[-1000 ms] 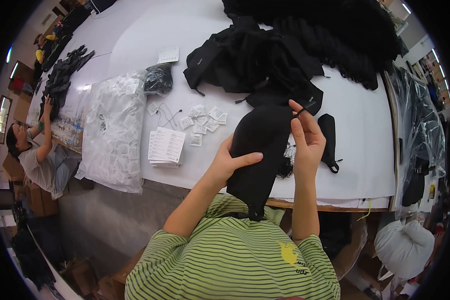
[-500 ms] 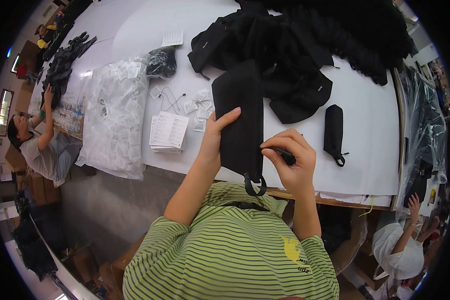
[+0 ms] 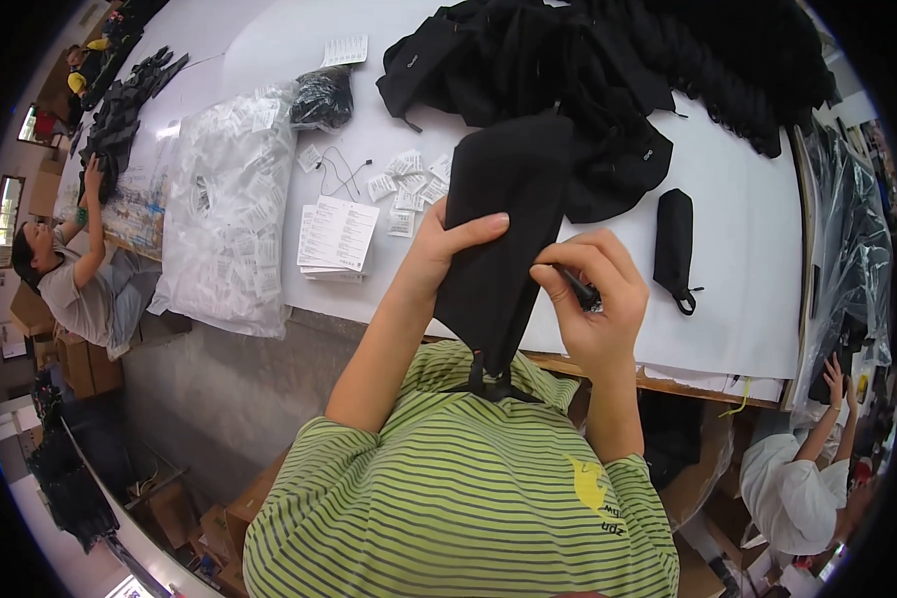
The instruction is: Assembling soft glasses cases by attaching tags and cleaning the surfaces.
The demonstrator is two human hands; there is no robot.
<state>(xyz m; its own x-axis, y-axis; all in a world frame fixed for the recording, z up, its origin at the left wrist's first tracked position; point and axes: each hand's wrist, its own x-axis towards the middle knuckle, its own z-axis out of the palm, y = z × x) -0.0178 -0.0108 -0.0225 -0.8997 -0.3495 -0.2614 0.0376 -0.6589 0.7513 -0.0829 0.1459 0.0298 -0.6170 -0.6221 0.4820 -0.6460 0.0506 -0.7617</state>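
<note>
A long black fabric pouch point(image 3: 498, 229) is held over the table's front edge, tilted, its looped lower end close to my waist. My left hand point(image 3: 453, 239) is closed on its left side, thumb flat across the front. At the pouch's right edge, my right hand point(image 3: 603, 289) has thumb and index finger pinched together. A small dark object point(image 3: 585, 291) with a shiny part sits in the curled fingers of that hand; its kind is not clear. Another black pouch point(image 3: 674, 244) with an end loop lies on the white table to the right.
Black pouches point(image 3: 608, 149) are heaped behind my hands. On the left are stacked printed cards point(image 3: 337, 234), small white packets point(image 3: 407, 189), a thin black cord point(image 3: 344, 174) and a large clear bag point(image 3: 231, 219) of packets. Co-workers stand at both sides.
The pouch and both hands have shifted slightly right and up in view, and the pouch leans more. My right fingers stay pinched near its edge.
</note>
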